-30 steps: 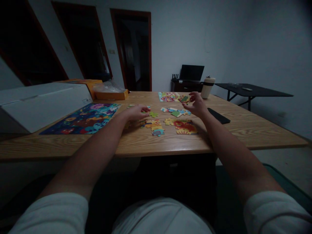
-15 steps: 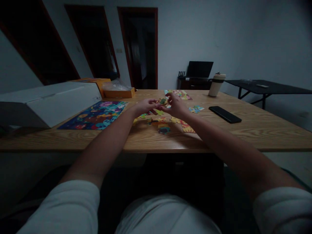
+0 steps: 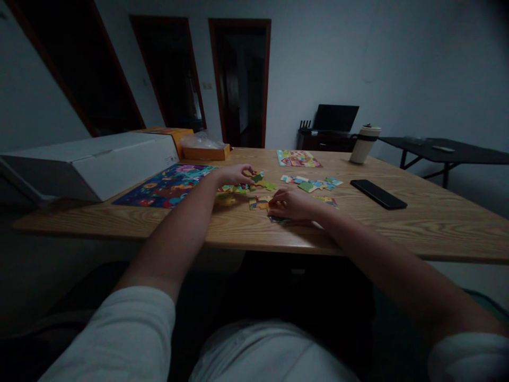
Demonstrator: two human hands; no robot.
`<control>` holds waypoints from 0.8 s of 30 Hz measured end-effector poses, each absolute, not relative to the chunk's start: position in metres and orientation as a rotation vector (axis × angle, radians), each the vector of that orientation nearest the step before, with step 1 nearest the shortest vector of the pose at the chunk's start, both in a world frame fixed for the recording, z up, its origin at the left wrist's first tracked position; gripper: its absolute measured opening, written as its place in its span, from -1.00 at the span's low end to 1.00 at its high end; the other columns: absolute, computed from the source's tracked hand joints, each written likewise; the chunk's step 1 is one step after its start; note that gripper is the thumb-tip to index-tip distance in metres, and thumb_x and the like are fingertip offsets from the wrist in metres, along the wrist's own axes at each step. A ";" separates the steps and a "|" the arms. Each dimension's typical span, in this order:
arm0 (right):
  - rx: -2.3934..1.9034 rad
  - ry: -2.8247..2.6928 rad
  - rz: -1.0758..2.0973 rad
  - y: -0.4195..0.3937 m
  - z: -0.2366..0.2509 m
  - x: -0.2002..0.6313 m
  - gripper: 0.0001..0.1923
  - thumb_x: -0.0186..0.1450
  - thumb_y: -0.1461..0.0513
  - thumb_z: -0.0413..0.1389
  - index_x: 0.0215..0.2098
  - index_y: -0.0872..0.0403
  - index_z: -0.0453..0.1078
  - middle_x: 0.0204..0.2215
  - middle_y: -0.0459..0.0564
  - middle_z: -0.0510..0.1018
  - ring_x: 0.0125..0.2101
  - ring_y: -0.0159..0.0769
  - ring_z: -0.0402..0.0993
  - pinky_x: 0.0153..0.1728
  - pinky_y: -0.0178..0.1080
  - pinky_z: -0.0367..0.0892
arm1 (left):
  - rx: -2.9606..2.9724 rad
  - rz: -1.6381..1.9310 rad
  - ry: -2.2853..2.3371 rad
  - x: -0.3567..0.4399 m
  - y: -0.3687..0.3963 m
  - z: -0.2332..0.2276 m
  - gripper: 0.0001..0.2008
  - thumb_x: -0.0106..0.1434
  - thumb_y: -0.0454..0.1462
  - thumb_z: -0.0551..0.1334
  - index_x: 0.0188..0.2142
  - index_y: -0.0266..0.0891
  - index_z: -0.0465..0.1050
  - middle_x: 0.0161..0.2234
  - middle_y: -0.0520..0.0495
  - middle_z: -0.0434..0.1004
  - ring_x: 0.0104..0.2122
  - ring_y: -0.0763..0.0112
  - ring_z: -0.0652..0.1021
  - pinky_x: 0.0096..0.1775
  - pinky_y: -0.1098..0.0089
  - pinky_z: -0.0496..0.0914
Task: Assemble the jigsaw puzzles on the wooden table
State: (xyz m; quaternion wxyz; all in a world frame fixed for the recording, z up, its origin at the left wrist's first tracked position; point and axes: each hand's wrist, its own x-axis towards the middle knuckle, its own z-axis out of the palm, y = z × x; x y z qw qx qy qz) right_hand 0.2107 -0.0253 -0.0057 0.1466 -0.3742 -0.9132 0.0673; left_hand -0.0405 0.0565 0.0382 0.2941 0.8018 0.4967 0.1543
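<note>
Bare table (image 3: 417, 223) right of phone (image 3: 378, 193); box (image 3: 91, 164) blocks left.

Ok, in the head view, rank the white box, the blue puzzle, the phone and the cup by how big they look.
1. White box, largest.
2. Blue puzzle.
3. Phone.
4. Cup, smallest as seen, though it stands farther off than the phone, so that order is unsure.

Colourful flat puzzle pieces (image 3: 260, 201) lie partly joined near the table's front edge.
</note>
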 end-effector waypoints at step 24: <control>-1.145 -2.360 0.447 -0.017 0.000 0.226 -0.76 0.28 0.12 0.18 -0.18 0.11 0.51 -0.33 0.05 0.60 -0.39 -0.29 0.49 -0.37 -0.27 0.34 | 1.981 0.582 1.009 -0.027 0.048 0.032 -0.27 0.09 -0.39 0.31 0.25 -0.20 0.17 -0.22 -0.14 0.61 -0.30 0.36 0.57 -0.31 0.42 0.35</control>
